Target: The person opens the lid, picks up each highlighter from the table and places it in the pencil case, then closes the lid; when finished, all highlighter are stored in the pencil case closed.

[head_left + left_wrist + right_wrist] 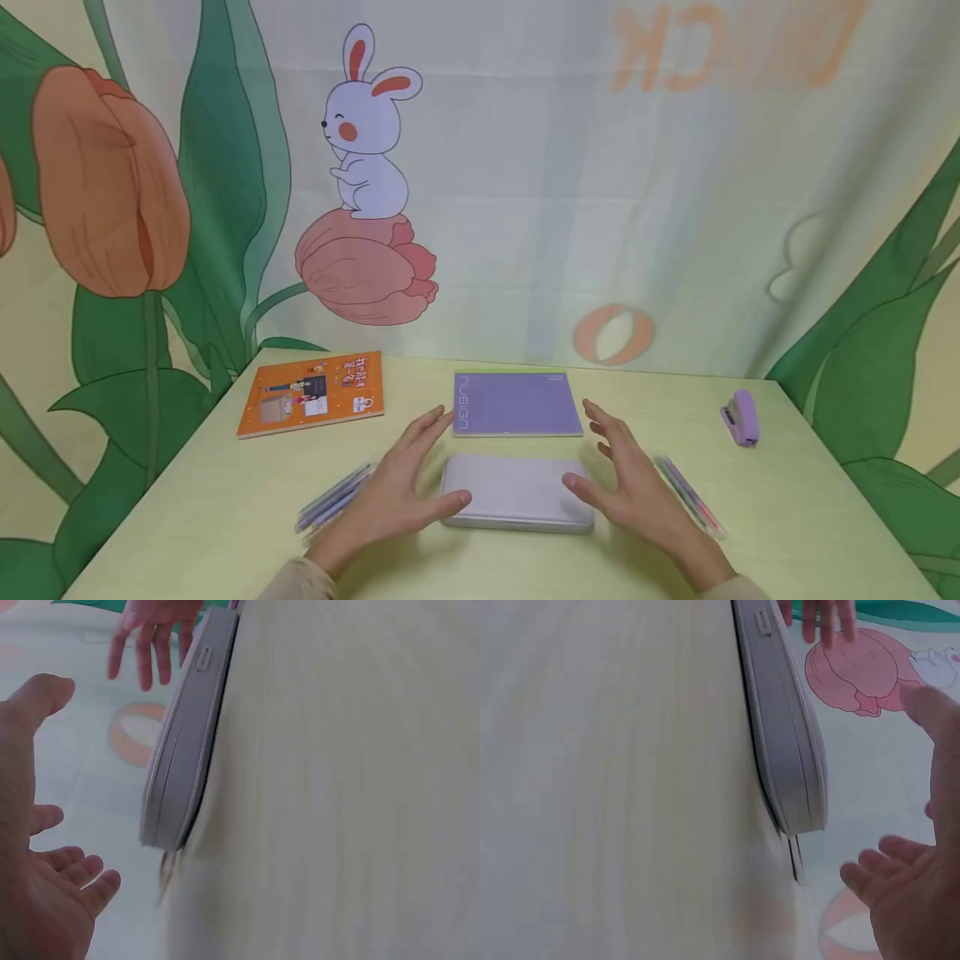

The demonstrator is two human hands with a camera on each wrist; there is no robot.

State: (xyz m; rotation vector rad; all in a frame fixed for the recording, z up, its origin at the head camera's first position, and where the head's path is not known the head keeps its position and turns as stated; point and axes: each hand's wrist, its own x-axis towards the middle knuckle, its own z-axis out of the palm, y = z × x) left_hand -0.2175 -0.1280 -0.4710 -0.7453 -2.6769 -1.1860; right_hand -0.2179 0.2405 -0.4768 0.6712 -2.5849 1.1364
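A flat, pale lavender-grey case (517, 493) with rounded corners, like a pencil case, lies shut on the table between my hands. The left wrist view shows a small tab on the front side of this case (189, 735). My left hand (405, 483) hovers by its left end, fingers spread and holding nothing. On the opposite side my right hand (633, 492) is held in the same way, thumb over the right end of the lid. Neither hand visibly grips the case. From the right wrist, the case (784, 720) appears apart from the fingers.
Behind the case lies a purple notebook (517, 404). An orange book (315, 393) is at the back left, a purple stapler (742, 418) at the back right. Several pens (333, 497) lie beside my left wrist, and more pens (690, 496) beside my right. A printed curtain (510, 183) hangs behind.
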